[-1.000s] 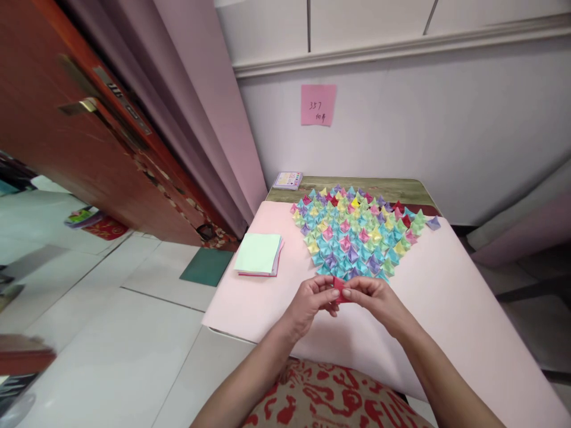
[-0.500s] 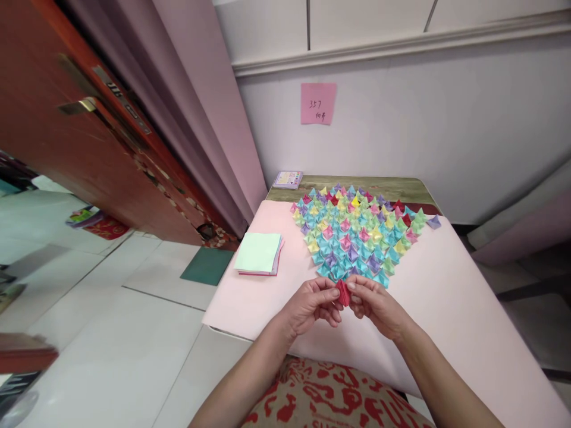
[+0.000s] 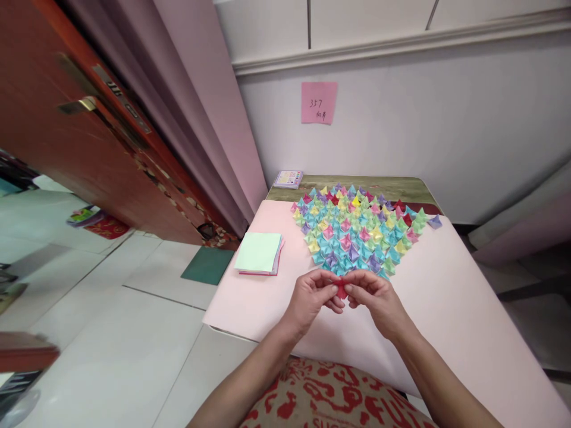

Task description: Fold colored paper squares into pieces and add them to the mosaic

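Note:
Between both hands is a small piece of folded red paper (image 3: pixel 341 291), partly covered by the fingers. My left hand (image 3: pixel 313 295) pinches its left side with thumb and fingers, and my right hand (image 3: pixel 371 294) pinches the right side. The two hands meet just in front of a wide cluster of folded paper pieces (image 3: pixel 352 235) in blue, green, yellow, pink, purple and red, set out in rows. To the left lies a stack of square paper sheets (image 3: pixel 259 251), pale green on top.
A pink cover (image 3: pixel 450 309) lies over the table, whose wooden top (image 3: pixel 392 185) shows at the back. Small printed packs (image 3: pixel 288 179) rest at the far left corner. A pink note (image 3: pixel 319 103) is on the wall. A red door (image 3: pixel 89 137) stands at the left.
My fingers have shifted on the red paper, with the index fingers now bent over its top and the thumbs close together in front. More of the paper is covered.

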`<state>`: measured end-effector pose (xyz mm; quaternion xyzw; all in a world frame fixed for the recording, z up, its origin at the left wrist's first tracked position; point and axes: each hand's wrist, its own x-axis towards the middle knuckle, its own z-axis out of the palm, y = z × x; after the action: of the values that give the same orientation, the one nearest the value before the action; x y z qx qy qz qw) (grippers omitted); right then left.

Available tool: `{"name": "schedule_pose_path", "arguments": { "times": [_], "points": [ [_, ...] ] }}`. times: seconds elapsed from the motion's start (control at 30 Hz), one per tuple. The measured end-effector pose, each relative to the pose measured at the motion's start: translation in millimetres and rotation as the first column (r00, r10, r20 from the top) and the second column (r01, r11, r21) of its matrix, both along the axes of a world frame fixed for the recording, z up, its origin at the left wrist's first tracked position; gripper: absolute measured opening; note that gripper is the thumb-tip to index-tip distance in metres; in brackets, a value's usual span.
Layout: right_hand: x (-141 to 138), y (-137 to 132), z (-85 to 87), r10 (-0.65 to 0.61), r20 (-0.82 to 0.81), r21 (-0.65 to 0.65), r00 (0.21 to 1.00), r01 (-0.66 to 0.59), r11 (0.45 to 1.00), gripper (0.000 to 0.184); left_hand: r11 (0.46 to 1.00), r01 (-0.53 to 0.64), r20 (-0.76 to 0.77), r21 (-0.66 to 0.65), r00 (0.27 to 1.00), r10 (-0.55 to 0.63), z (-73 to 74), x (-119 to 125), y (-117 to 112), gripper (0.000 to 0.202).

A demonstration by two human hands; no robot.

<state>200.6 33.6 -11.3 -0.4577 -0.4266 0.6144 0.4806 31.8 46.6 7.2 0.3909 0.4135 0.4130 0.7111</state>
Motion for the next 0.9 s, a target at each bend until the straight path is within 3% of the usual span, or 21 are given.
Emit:
{"name": "schedule_pose_path", "arguments": {
  "times": [0.17, 0.43, 0.53, 0.63, 0.73, 0.9],
  "points": [
    [3, -2, 3.3, 0.008, 0.014, 0.003, 1.0, -0.008, 1.0, 0.021, 0.998, -0.025, 0.057, -0.052, 0.998, 0.028, 0.9, -2, 0, 0.019],
    [-4, -5, 10.5, -0.029, 0.091, 0.119, 0.995, 0.018, 0.993, 0.026, 0.993, -0.067, 0.011, 0.099, 0.998, 0.066, 1.5, 2, -4, 0.021],
    [-3, -8, 9.4, -0.076, 0.243, 0.188, 0.967, 0.03, 0.982, 0.032, 0.99, -0.067, -0.019, 0.126, 0.997, 0.07, 2.5, 2, -6, 0.024],
    [-3, -11, 10.1, -0.189, 0.428, 0.327, 0.884, 0.043, 0.944, 0.026, 0.978, -0.043, -0.105, 0.203, 0.992, 0.065, 3.3, 1, -8, 0.024],
    [-4, -13, 10.8, -0.292, 0.547, 0.462, 0.784, 0.008, 0.887, 0.019, 0.919, 0.002, -0.308, 0.395, 0.942, 0.13, 1.5, -1, -10, 0.022],
    [-5, -13, 7.5, -0.415, 0.652, 0.579, 0.635, -0.063, 0.813, 0.014, 0.687, 0.183, -0.544, 0.703, 0.76, 0.355, -6.3, -2, -12, 0.017]
  ]
}}
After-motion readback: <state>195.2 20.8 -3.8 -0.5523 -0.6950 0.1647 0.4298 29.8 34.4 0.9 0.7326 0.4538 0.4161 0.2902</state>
